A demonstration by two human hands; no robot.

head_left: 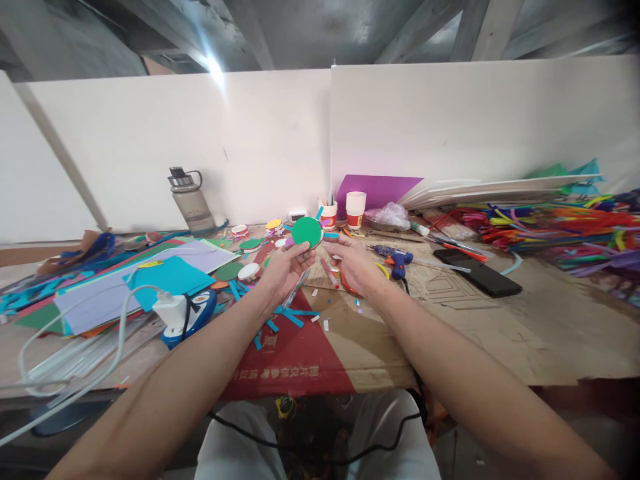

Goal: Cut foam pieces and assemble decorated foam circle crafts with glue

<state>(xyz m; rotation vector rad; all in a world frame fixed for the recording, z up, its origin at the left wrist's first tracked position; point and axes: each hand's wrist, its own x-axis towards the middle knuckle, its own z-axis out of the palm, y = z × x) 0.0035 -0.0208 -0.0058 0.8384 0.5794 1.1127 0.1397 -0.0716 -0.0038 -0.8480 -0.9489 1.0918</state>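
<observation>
A round green disc with a pale rim [307, 231] is held up over the table, its flat green face towards me. My left hand [289, 267] pinches it at the lower edge between thumb and fingers. Blue paper strips [331, 235] stick out from its right side and top. At that right edge is my right hand [356, 261], its fingers drawn together at the strip; the exact contact is too small to make out. Below my hands, several loose blue strips [295, 317] lie on the cardboard, with small white scraps near them.
To the left are coloured paper sheets [175, 273], a white plug [171, 308] with cables, and a bottle [190, 200]. Behind my hands stand paper cups [355, 208]. A blue glue gun [399, 262], a black phone [477, 272] and heaped pipe cleaners [555, 230] lie to the right.
</observation>
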